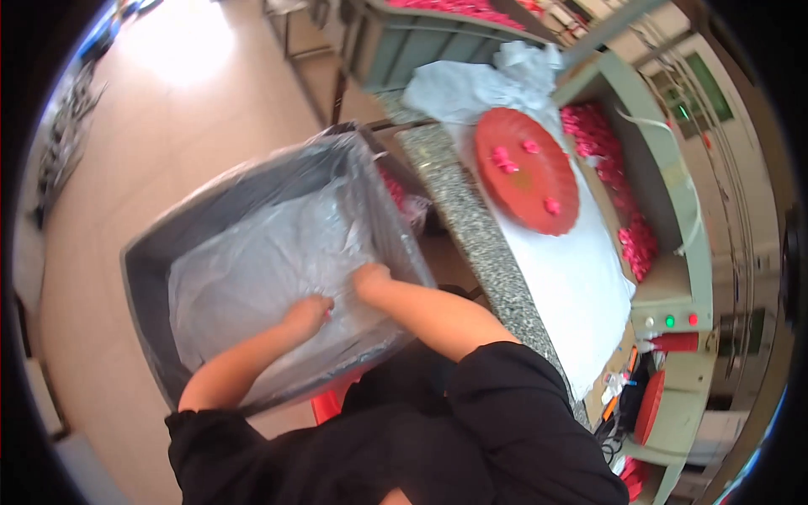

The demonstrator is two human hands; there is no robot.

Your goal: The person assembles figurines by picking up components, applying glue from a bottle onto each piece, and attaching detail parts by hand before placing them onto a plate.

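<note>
A large grey bin (137,263) stands in front of me, lined with a clear plastic bag (252,252). The film lies creased across the inside, with folds running toward my hands. My left hand (310,318) is closed on the film near the middle of the bin, and a small pinkish spot shows at its fingers. Just to its right, my right hand (370,278) is also closed on the plastic, its fingertips partly hidden. What lies under the film cannot be made out.
A speckled stone bench (471,227) runs along the right, with white cloth (564,295) on it. There sits a red scalloped tray (522,198) holding a few pink pieces. Beyond are a green machine housing (682,278) and pink pieces (602,156). A grey-green crate (446,46) stands behind.
</note>
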